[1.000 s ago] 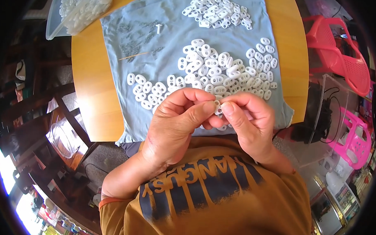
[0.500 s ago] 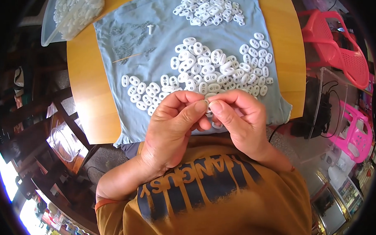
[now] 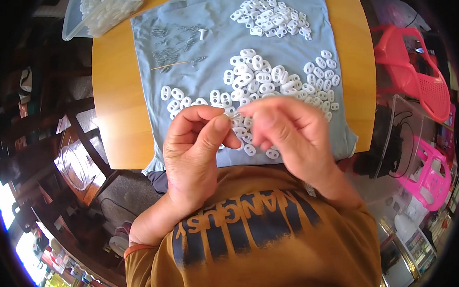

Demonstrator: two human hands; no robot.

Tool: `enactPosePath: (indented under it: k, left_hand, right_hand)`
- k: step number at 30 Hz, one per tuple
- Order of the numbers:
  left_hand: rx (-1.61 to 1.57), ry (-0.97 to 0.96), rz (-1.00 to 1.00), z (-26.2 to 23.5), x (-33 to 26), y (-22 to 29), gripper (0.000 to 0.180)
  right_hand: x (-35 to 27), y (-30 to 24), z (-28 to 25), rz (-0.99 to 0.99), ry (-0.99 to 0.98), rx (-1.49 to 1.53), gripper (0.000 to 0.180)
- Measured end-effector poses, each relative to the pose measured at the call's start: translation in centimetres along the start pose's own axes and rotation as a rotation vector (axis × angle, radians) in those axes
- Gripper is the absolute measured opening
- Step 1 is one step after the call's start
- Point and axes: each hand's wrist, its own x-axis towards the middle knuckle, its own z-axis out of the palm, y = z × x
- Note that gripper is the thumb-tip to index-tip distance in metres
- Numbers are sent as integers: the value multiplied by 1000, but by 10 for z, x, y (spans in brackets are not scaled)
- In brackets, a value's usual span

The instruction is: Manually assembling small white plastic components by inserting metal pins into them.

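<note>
Over the near part of a blue-grey cloth (image 3: 196, 74), my left hand (image 3: 196, 144) is closed in a pinch of thumb and forefinger. A small pale bit shows at its fingertips, too small to name. My right hand (image 3: 295, 136) is just to the right, apart from the left, fingers bent and smeared by motion; whether it holds anything is hidden. Behind and under both hands spreads a loose pile of white oval plastic pieces with two holes (image 3: 265, 88), partly covered by my fingers.
Farther back lies a heap of smaller white two-holed pieces (image 3: 278, 20). At the far left are small grey metal springs (image 3: 166, 57), a thin wooden stick (image 3: 171, 65) and a white T-shaped piece (image 3: 202, 34). A clear tub (image 3: 78, 22) stands on the wooden table (image 3: 117, 107). Red chair (image 3: 414, 71) at right.
My hands, fingertips together before, have parted. The left shifted left in its pinch, the right moved right and blurred. The view has shifted slightly.
</note>
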Motion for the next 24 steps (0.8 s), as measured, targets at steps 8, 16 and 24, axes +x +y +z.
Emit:
enactPosePath:
  k: [8,16,24]
  left_hand:
    - [-59,11,6,-7,-2,4,13]
    - [-105,39,14,-8,-4,12,20]
    - [-124,-5,5,-13,-5,12,24]
  right_hand:
    - [69,11,-25,-583,200,-1223,4]
    - [78,12,-23,-472,115,-1338,5]
    - [79,3,-21,-188,80,-930,11]
